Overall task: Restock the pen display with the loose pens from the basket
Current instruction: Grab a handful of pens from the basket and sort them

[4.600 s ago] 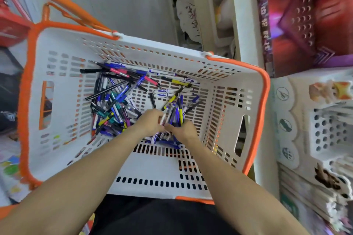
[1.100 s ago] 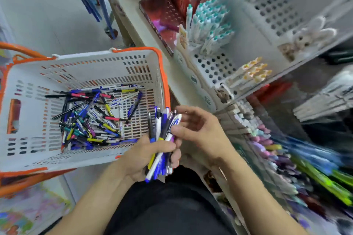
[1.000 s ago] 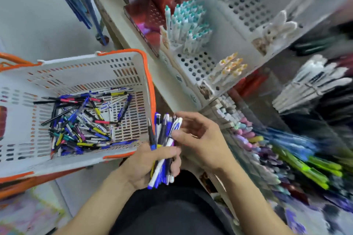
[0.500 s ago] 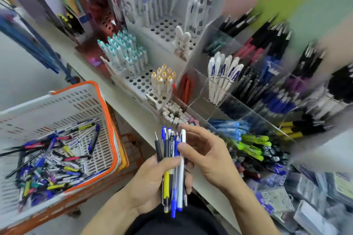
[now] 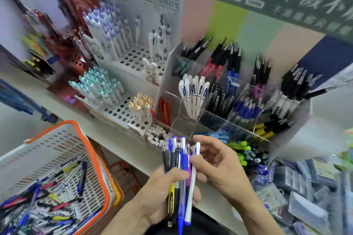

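My left hand (image 5: 162,194) grips a bundle of loose pens (image 5: 178,162), upright, in front of the shelf. My right hand (image 5: 215,166) pinches a white pen (image 5: 192,187) at the right edge of that bundle. The white basket with an orange rim (image 5: 99,168) sits at the lower left and holds many more loose pens (image 5: 44,202). The clear acrylic pen display (image 5: 183,122) stands just beyond my hands, with compartments of white, black, blue and red pens.
White perforated pen stands (image 5: 118,110) with teal- and purple-capped pens fill the shelf to the left. Green and blue pens (image 5: 238,147) lie in the front tier. Packaged stationery (image 5: 305,196) is piled at the lower right. An orange crate (image 5: 122,175) sits under the shelf.
The view swung from the basket up to the display. My hands lifted the pen bundle out of the basket, and my right hand now pulls the white pen a little away from it.
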Action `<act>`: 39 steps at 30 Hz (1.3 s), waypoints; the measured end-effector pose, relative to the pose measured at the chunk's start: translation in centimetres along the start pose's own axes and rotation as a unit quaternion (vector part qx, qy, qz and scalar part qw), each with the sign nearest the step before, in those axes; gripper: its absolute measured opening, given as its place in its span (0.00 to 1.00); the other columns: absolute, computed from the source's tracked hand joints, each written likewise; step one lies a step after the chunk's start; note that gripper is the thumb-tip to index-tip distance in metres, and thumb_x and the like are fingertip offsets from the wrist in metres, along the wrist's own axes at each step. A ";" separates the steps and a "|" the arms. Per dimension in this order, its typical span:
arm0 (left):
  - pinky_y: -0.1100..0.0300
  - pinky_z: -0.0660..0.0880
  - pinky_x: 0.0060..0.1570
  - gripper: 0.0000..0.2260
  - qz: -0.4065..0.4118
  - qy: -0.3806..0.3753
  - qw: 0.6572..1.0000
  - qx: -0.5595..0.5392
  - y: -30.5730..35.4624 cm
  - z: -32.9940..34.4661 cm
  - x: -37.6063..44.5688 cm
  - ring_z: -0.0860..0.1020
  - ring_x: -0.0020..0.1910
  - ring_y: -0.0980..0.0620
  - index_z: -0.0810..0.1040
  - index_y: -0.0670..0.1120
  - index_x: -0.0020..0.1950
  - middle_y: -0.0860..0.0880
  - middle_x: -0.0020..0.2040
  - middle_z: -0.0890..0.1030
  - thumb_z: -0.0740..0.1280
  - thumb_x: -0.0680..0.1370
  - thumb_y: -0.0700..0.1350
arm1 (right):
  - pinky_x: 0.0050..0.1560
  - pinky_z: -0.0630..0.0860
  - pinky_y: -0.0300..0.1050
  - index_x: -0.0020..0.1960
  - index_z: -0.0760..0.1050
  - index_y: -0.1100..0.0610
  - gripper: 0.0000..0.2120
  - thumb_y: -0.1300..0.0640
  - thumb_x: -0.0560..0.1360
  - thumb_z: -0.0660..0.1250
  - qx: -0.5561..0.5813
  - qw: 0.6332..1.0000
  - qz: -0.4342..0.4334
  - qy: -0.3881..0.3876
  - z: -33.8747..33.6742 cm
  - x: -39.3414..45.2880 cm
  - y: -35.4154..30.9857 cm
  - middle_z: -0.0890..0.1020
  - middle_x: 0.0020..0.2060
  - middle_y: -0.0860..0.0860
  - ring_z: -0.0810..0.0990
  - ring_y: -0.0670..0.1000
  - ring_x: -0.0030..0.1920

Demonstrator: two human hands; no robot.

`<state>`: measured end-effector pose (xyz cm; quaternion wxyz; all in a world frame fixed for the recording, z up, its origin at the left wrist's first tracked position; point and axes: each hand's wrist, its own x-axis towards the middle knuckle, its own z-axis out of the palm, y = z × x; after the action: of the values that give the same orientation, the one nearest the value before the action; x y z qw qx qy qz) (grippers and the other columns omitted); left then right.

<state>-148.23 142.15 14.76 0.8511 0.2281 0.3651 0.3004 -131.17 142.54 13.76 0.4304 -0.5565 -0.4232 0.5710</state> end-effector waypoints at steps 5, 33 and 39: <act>0.50 0.77 0.36 0.19 -0.020 -0.042 0.998 -0.032 0.5 -0.5 0.2 0.77 0.32 0.41 0.73 0.33 0.58 0.34 0.44 0.77 0.70 0.68 0.36 | 0.40 0.78 0.44 0.50 0.84 0.48 0.13 0.61 0.69 0.76 -0.034 0.999 0.019 -0.016 0.2 0.9 -1.0 0.85 0.42 0.60 0.81 0.50 0.39; 0.52 0.74 0.38 0.08 0.009 -0.122 0.991 0.050 1.6 -3.2 3.0 0.75 0.34 0.43 0.81 0.41 0.47 0.38 0.39 0.74 0.74 0.72 0.44 | 0.43 0.78 0.51 0.45 0.81 0.56 0.04 0.62 0.74 0.76 -0.141 0.990 0.006 -0.023 0.3 4.3 -4.9 0.85 0.40 0.58 0.81 0.51 0.38; 0.56 0.75 0.33 0.21 -0.003 -0.128 0.990 0.059 1.0 -3.6 3.1 0.75 0.32 0.44 0.76 0.34 0.56 0.38 0.41 0.74 0.76 0.73 0.47 | 0.32 0.73 0.38 0.50 0.76 0.59 0.02 0.63 0.79 0.69 0.016 0.987 -0.123 0.107 0.2 3.8 -8.8 0.81 0.39 0.53 0.76 0.47 0.31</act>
<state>-149.62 145.61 11.62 0.8766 0.3137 0.2712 0.2443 -131.18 148.60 21.19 0.5486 -0.5513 -0.4309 0.4577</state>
